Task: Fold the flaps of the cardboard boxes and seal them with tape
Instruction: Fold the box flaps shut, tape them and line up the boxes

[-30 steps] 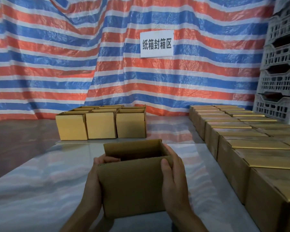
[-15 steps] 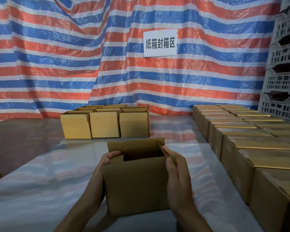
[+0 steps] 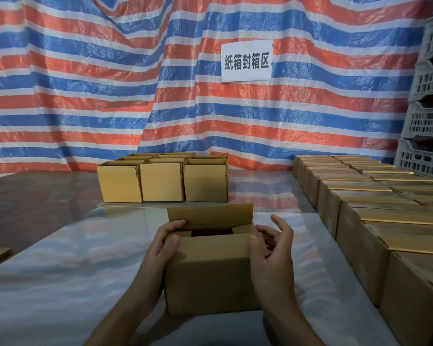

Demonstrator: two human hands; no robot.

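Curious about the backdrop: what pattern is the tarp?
The tarp has orange-red, blue and white stripes; head view shows it.

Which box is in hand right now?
The lone front box, between left hand and right hand, far flap upright; the back group and right row sit untouched.

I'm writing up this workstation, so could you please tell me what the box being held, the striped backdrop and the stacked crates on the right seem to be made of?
The box: brown cardboard, matt, apparently corrugated; its flaps fold along creases. The striped backdrop: likely woven plastic tarpaulin, faintly glossy and crinkled. The stacked crates: probably moulded grey plastic, judging by their latticed walls.
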